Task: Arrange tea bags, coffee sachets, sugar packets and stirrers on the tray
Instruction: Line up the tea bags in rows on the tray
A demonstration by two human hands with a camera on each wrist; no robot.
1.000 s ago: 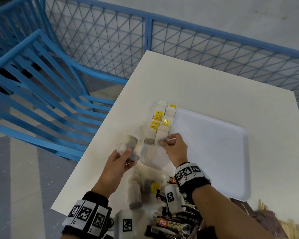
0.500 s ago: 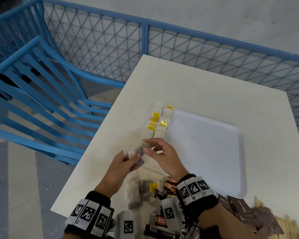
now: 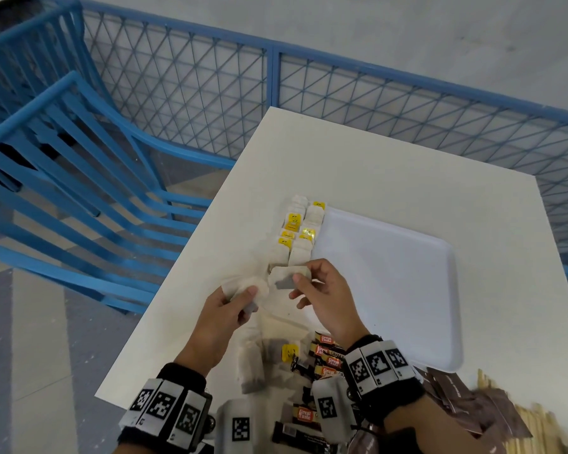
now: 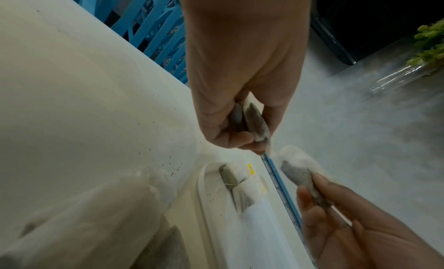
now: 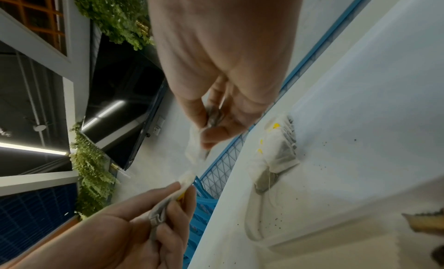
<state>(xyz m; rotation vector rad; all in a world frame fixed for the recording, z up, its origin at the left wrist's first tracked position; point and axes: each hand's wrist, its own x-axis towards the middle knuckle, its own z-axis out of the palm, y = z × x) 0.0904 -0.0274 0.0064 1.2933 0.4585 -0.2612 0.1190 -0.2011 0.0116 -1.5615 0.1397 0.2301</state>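
A white tray (image 3: 391,290) lies on the table, with two rows of tea bags (image 3: 297,234) with yellow tags along its left edge. Just in front of those rows, my left hand (image 3: 243,296) holds a small bundle of tea bags (image 3: 243,285), also visible as tea bags (image 4: 252,121) in the left wrist view. My right hand (image 3: 304,273) pinches a single tea bag (image 3: 287,276) a little to the right of the bundle. That tea bag (image 5: 212,119) sits between thumb and fingers, above the tray's near left corner.
Loose tea bags (image 3: 253,358) and red-labelled coffee sachets (image 3: 328,355) lie near the table's front edge. Brown packets (image 3: 473,407) and wooden stirrers (image 3: 538,430) are at the front right. Blue chairs (image 3: 79,191) and a blue mesh railing (image 3: 374,103) border the table.
My right hand came back from the tea bag rows to the bundle in my left hand and has drawn one tea bag off it. The hands now stand slightly apart.
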